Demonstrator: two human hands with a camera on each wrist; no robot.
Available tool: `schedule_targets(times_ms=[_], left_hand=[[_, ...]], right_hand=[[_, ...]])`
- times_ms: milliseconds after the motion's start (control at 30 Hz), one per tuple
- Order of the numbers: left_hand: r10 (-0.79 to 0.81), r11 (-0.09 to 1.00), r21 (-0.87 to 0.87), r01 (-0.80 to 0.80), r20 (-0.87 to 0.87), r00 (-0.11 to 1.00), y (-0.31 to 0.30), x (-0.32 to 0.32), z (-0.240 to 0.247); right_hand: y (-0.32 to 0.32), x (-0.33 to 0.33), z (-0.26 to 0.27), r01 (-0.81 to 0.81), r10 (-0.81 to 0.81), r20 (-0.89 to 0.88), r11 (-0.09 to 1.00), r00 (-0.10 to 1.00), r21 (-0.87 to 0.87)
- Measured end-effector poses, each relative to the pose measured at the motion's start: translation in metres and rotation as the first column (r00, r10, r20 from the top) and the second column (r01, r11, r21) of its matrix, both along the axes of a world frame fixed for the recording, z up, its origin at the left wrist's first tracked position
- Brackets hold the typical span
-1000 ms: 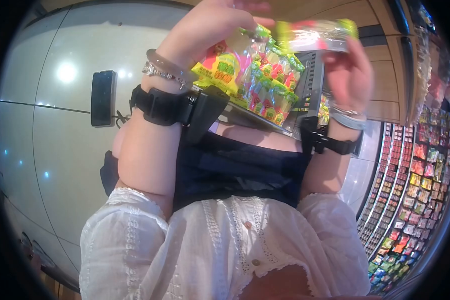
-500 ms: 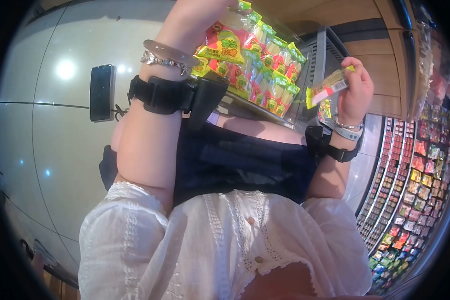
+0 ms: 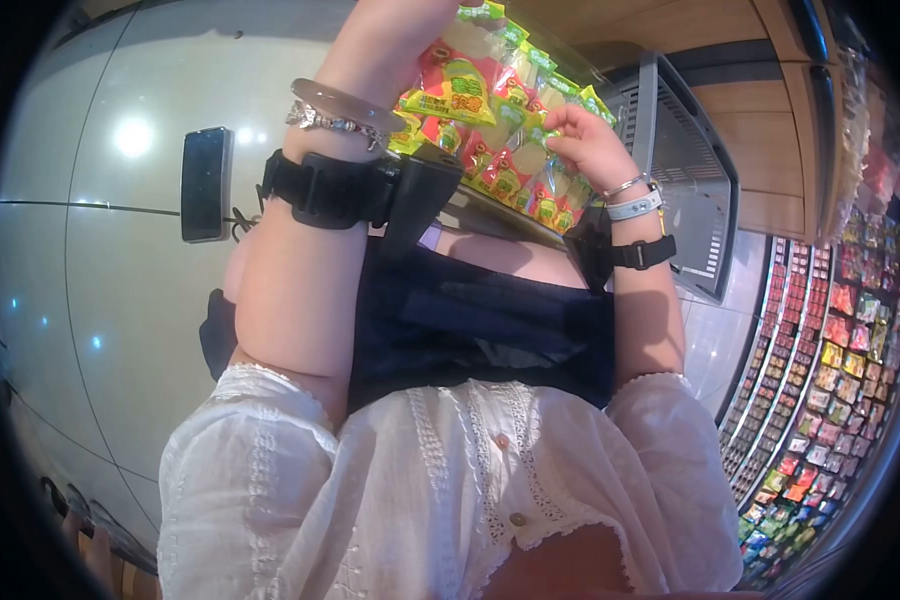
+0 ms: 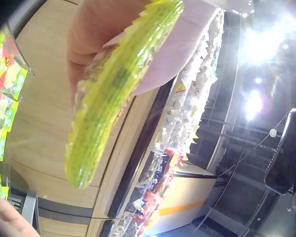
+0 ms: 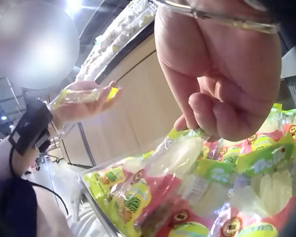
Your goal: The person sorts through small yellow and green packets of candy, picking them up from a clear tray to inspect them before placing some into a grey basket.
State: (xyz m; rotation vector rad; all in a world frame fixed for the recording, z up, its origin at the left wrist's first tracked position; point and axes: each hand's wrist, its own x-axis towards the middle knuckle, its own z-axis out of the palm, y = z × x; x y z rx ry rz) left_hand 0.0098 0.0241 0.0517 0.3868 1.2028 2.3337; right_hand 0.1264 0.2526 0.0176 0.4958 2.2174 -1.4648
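My left hand (image 4: 101, 27) holds a candy packet (image 4: 113, 89) with a yellow-green zigzag edge. In the right wrist view this left hand (image 5: 79, 109) is raised beyond the tray, palm up; in the head view the top edge cuts off its fingers. Over the display tray (image 5: 101, 210) of clear-fronted candy packets, my right hand (image 3: 592, 148) bends down. Its thumb and finger pinch the green top edge of one packet (image 5: 180, 155), which leans among the others. More red, green and yellow packets (image 3: 500, 180) stand in rows beside it.
A grey slotted basket (image 3: 685, 180) stands right of the tray, against a wooden cabinet (image 3: 760, 130). A phone (image 3: 205, 185) lies on the tiled floor at left. Shelves of small packaged goods (image 3: 835, 370) curve along the right.
My right hand held a packet out over the basket; that packet is out of the hand now. The hand has moved left to the tray's packets. The left arm stays raised, slightly shifted.
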Motion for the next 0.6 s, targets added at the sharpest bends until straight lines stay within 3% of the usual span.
schedule_targets(times_ms=[67, 100, 167, 200, 233, 267, 300, 367, 400, 467, 600], left_hand=[[0.005, 0.998, 0.062, -0.003, -0.031, 1.0, 0.002, -0.001, -0.002], [0.005, 0.998, 0.062, -0.003, -0.031, 0.999, 0.001, 0.0, -0.001], [-0.011, 0.997, 0.076, 0.02, -0.111, 0.994, -0.001, 0.003, 0.004], [-0.011, 0.997, 0.077, 0.02, -0.112, 0.994, 0.0, 0.001, 0.001], [-0.031, 0.989, 0.143, 0.044, -0.089, 0.996, 0.003, -0.001, -0.003], [-0.054, 0.975, 0.21, 0.067, -0.068, 0.996, 0.005, -0.002, -0.006], [-0.06, 0.975, 0.211, 0.073, -0.07, 0.996, 0.007, -0.001, -0.004], [-0.1, 0.971, 0.208, 0.114, -0.077, 0.992, 0.008, 0.004, 0.002], [-0.104, 0.971, 0.208, 0.119, -0.079, 0.991, 0.008, 0.006, 0.004], [-0.191, 0.948, 0.24, 0.211, -0.102, 0.976, 0.007, 0.009, 0.008], [-0.19, 0.949, 0.235, 0.212, -0.115, 0.975, 0.01, 0.014, 0.014]], right_hand=[[-0.003, -0.002, -0.014, -0.023, 0.108, -0.267, 0.952, 0.958, 0.305], [-0.008, -0.002, -0.01, -0.023, 0.109, -0.268, 0.952, 0.957, 0.305], [-0.023, -0.002, 0.008, 0.116, 0.199, -0.376, 0.735, 0.905, 0.669], [-0.03, -0.002, 0.015, 0.117, 0.199, -0.377, 0.734, 0.905, 0.669], [-0.037, -0.002, 0.022, 0.163, 0.064, -0.461, 0.885, 0.885, 0.436], [-0.042, -0.003, 0.028, 0.2, -0.089, -0.504, 0.965, 0.859, 0.169], [-0.048, -0.004, 0.033, 0.205, -0.093, -0.506, 0.964, 0.858, 0.17], [-0.058, -0.006, 0.042, 0.129, -0.164, -0.483, 0.986, 0.86, -0.104], [-0.065, -0.007, 0.048, 0.133, -0.167, -0.485, 0.986, 0.859, -0.104], [-0.079, -0.008, 0.057, 0.119, -0.234, -0.43, 0.953, 0.872, -0.279], [-0.087, -0.001, 0.057, 0.085, -0.25, -0.351, 0.901, 0.902, -0.424]])
